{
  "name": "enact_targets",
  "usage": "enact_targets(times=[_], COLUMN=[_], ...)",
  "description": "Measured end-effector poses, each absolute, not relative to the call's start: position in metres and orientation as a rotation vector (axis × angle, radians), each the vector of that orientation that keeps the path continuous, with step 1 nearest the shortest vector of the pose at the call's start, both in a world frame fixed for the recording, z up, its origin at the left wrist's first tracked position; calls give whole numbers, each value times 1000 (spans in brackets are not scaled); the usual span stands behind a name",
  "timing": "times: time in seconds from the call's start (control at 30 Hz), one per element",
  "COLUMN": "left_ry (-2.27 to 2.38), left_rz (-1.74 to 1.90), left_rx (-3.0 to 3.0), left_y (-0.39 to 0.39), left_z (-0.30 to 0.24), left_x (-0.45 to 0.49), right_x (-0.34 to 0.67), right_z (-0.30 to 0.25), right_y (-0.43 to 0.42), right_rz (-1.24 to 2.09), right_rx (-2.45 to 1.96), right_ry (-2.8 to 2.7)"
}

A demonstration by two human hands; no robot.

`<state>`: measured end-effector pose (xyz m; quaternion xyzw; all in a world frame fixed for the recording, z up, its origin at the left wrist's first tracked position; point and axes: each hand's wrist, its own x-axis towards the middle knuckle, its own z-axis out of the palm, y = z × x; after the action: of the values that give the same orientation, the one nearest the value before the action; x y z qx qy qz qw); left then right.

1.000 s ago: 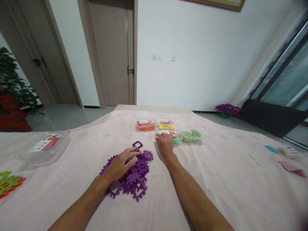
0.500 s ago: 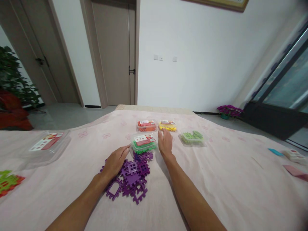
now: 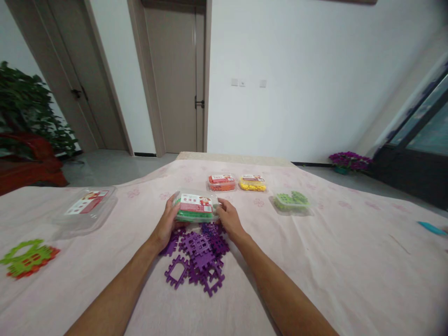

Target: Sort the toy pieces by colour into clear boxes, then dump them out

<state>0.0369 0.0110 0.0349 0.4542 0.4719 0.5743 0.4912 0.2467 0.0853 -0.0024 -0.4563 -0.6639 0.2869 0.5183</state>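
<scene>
A clear plastic box of green pieces (image 3: 196,206) with a red and white label is held just above the pink cloth. My left hand (image 3: 167,224) grips its left end and my right hand (image 3: 227,219) grips its right end, fingers curled round the edges. Right below the box lies a pile of purple interlocking square pieces (image 3: 199,252).
Behind stand an orange box (image 3: 221,182), a yellow box (image 3: 252,183) and an open tray of light green pieces (image 3: 291,201). An empty clear box (image 3: 86,210) sits at the left, with green and orange joined pieces (image 3: 30,256) beside it. The pink cloth (image 3: 332,261) covers the surface.
The green box has been pulled from the back row toward the purple pile. Both hands have closed on its ends; the left hand left the purple pieces.
</scene>
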Motion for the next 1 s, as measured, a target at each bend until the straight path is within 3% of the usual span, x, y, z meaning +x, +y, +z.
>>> enact_targets(times=[0.17,0.37,0.77,1.0], left_ry=[1033,1024,903,1354], left_rz=[1259,1228,1135,1359], left_rx=[1067,1147,1374,1533], left_y=[7,5,1,8], left_z=[40,35,38,22], left_x=[33,37,42,70], right_x=[253,239,229,232], right_z=[10,50,47,46], right_y=[77,38,25,21], right_rz=[425,42,26,103], right_rx=[-1213,-852,-734,-659], right_ry=[-1733,-2263,-2151,-2104])
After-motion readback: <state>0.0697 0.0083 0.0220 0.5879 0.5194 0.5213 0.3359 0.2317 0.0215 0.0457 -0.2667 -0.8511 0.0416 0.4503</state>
